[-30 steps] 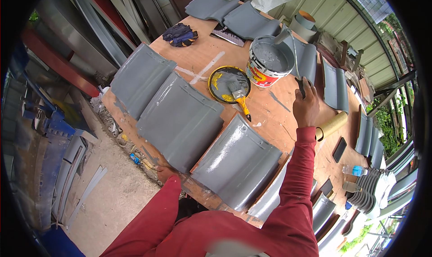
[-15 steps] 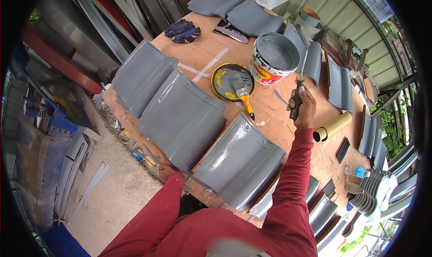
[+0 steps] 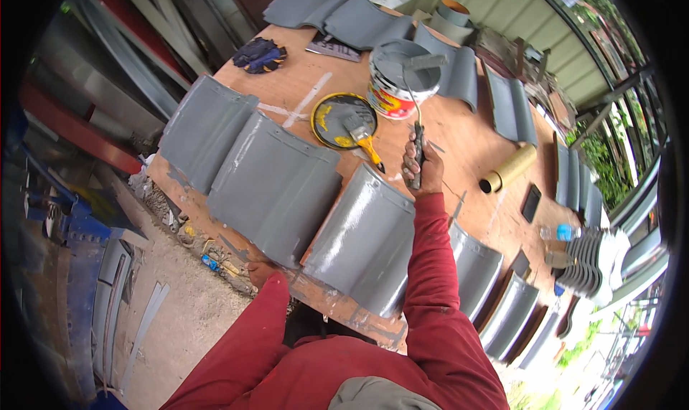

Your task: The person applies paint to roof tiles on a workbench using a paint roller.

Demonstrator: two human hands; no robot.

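Tiles first: three grey roof tiles [image 3: 276,184] lie side by side nearest me on the wooden table [image 3: 474,137]. Beyond them my right hand [image 3: 422,167] grips one paint roller [image 3: 418,87] over one paint bucket [image 3: 398,80]; my left hand [image 3: 260,271] rests at the table's edge, its grip hidden.

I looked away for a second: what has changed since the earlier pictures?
The right hand, gripping a paint roller, has carried the roller head up onto the paint can. The left hand stays at the table edge; the brush still lies on the yellow lid.
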